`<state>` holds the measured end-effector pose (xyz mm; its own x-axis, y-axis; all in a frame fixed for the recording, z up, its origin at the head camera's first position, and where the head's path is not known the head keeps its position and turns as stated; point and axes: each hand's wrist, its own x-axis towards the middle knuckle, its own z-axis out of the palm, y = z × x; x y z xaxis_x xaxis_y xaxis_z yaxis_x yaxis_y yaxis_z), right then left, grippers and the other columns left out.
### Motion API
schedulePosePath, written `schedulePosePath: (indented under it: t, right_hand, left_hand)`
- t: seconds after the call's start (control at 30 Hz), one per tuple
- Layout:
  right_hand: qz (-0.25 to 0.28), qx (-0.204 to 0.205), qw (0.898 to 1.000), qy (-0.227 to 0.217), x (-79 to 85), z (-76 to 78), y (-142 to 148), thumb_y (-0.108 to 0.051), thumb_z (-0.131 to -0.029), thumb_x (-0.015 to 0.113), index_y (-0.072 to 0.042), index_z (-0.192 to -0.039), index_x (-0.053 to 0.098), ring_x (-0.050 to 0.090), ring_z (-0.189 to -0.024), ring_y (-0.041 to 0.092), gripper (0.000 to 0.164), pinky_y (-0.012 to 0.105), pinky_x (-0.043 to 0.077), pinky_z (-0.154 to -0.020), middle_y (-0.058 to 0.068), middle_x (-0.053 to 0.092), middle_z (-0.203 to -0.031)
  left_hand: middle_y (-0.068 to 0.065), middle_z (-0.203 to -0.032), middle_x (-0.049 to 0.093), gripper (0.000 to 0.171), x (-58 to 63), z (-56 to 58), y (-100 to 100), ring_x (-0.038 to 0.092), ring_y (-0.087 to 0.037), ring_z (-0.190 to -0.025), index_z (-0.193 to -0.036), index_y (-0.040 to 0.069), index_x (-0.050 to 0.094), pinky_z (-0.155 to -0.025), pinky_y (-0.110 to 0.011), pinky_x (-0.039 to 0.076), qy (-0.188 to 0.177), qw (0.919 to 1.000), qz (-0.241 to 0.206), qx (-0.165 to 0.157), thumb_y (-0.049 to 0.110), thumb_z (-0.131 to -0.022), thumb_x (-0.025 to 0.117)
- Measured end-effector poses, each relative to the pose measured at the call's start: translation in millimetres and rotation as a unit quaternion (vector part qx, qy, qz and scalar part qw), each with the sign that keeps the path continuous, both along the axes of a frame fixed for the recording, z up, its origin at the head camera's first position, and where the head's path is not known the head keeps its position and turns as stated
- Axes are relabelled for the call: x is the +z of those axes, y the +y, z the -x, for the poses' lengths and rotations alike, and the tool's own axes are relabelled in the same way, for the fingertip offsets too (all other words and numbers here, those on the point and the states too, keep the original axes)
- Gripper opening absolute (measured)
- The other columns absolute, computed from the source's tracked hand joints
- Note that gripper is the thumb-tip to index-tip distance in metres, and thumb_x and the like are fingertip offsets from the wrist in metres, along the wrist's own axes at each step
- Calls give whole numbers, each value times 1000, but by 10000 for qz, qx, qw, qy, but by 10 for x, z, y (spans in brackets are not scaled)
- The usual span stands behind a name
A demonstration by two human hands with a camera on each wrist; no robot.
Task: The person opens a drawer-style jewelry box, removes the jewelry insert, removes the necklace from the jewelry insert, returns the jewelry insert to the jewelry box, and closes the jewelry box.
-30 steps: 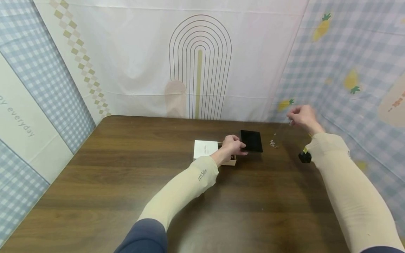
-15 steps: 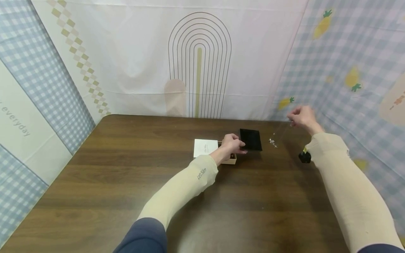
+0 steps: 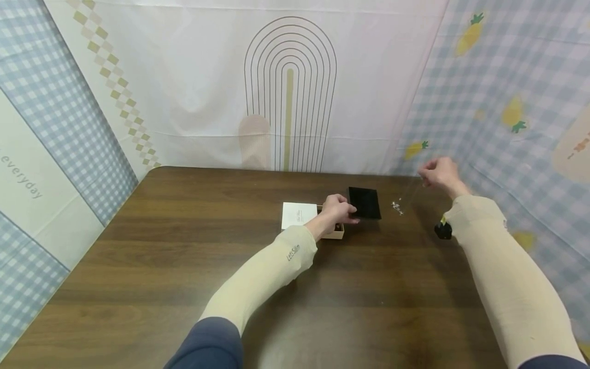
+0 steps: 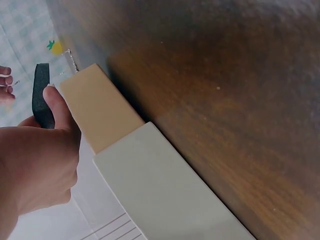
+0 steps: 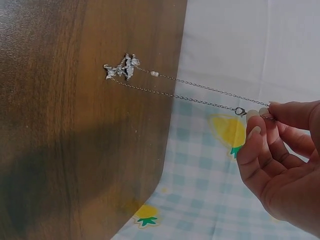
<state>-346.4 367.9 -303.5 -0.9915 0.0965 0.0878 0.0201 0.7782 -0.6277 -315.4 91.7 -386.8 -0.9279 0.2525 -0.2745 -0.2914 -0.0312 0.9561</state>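
Observation:
With thumb and fingertips, my right hand (image 3: pixel 442 173) pinches a thin silver chain necklace (image 5: pixel 129 66) near its lobster clasp (image 5: pixel 240 111). The chain hangs in two strands, with silver charms and small pearl-like beads at the low end, above or just touching the table; I cannot tell which. My left hand (image 3: pixel 336 209) holds a thin black square pad (image 3: pixel 365 202) between thumb and fingers, tilted up beside a jewellery box. That box has a white printed sleeve (image 3: pixel 298 214) and a tan drawer (image 4: pixel 102 107) slid partway out to the right. My left hand hides part of the drawer's inside.
The brown wooden table (image 3: pixel 184 266) spreads leftward and toward me. A white patterned cloth (image 3: pixel 198 87) hangs behind it, and a blue checked cloth (image 3: pixel 521 169) lies close on the right. A black wrist camera (image 3: pixel 443 230) hangs below my right wrist.
Both hands keep their grips and stay nearly in place. The hanging charms sway slightly, and the head view shifts a little.

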Motion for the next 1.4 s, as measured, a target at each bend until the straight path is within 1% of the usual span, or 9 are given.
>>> schedulePosePath:
  t: [0.2, 0.4, 0.5, 0.6, 0.73, 0.9, 1.0, 1.17, 1.4]
  right_hand:
    - [5, 105, 9999, -37, -46, -16, 7, -10, -91, 58, 18, -106, 59, 61, -51, 9, 31, 25, 53, -50, -1, 65, -60]
    - [-87, 163, 9998, -105, -96, -2, 14, -11, -93, 58, 17, -107, 60, 61, -53, 10, 32, 28, 54, -52, 2, 66, -64]
    - [-66, 112, 9999, -65, -123, 24, 15, -11, -92, 59, 17, -106, 59, 61, -52, 10, 31, 29, 54, -52, 3, 67, -65]
    - [-71, 113, 9999, -17, -152, 43, 21, -10, -91, 60, 17, -104, 60, 61, -51, 10, 30, 31, 55, -52, 7, 68, -66]
    - [-132, 161, 9998, -17, -195, 48, 24, -8, -91, 60, 18, -103, 60, 60, -51, 10, 29, 34, 55, -54, 10, 68, -66]
    - [-290, 131, 9995, -42, -227, 44, 2, -11, -92, 60, 16, -103, 62, 62, -52, 14, 30, 33, 54, -53, 4, 66, -60]
    - [-309, 102, 9995, -27, -237, 39, -5, -13, -92, 60, 15, -102, 62, 62, -51, 14, 30, 32, 53, -52, 0, 65, -56]
    - [-238, 99, 9996, -69, -261, 34, -11, -11, -92, 59, 16, -103, 60, 59, -49, 10, 30, 29, 52, -49, 1, 65, -59]
    - [-232, 55, 9996, -179, -317, 59, -42, -12, -91, 60, 14, -101, 61, 63, -53, 15, 28, 34, 53, -52, 0, 64, -59]
  left_hand:
    - [-23, -113, 61, 36, -11, -11, 1, 71, -37, -88, -120, -3, 52, -75, -34, 59, -60, 10000, -53, 16, -5, -86, 63]
    - [-22, -110, 61, 31, -1, -5, 4, 71, -36, -87, -115, -1, 53, -75, -35, 58, -88, 9999, -95, 17, -3, -86, 63]
    - [-22, -111, 61, 30, 22, -4, -3, 71, -36, -88, -115, -1, 53, -77, -35, 58, -40, 9999, -92, 11, -2, -87, 63]
    - [-24, -115, 60, 30, 40, -9, -8, 71, -36, -89, -116, -1, 53, -79, -36, 58, -53, 9999, -110, -2, -2, -88, 63]
    - [-25, -118, 58, 29, 34, -17, -10, 70, -36, -91, -115, -2, 53, -81, -38, 57, -105, 9998, -144, -53, -3, -88, 62]
    - [-24, -115, 58, 26, 13, -17, -16, 71, -36, -91, -112, -1, 53, -81, -37, 58, -105, 9998, -140, -27, -3, -88, 62]
    - [-23, -113, 58, 25, 11, -15, -19, 70, -37, -91, -111, -2, 53, -81, -38, 58, -79, 9999, -148, -17, -4, -87, 62]
    - [-22, -109, 59, 23, 11, -15, -19, 70, -39, -92, -108, -1, 53, -81, -39, 57, -67, 9998, -202, -20, -4, -87, 62]
    - [-22, -109, 61, 26, 18, -47, 1, 70, -38, -91, -110, 0, 52, -75, -34, 58, -187, 9995, -239, -59, -4, -87, 63]
